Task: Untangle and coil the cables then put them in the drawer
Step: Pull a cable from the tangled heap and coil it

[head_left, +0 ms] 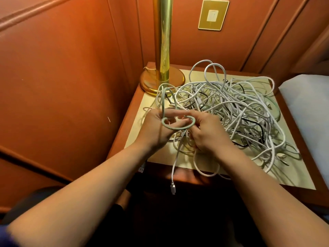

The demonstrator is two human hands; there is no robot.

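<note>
A big tangle of white, pale green and black cables (236, 111) covers the top of a bedside table (293, 177). My left hand (154, 129) and my right hand (206, 132) meet at the tangle's near left side. Both pinch a pale green cable (164, 124), which forms a small loop between them and rises in an arch toward the lamp. One white cable hangs over the table's front edge, ending in a white plug (172, 188). No drawer shows; the front of the table lies in shadow.
A brass lamp (162, 50) stands on its round base at the table's back left corner. Orange padded wall panels close the left and back, with a brass wall plate (213, 14) above. A white bed edge (309, 107) lies at right.
</note>
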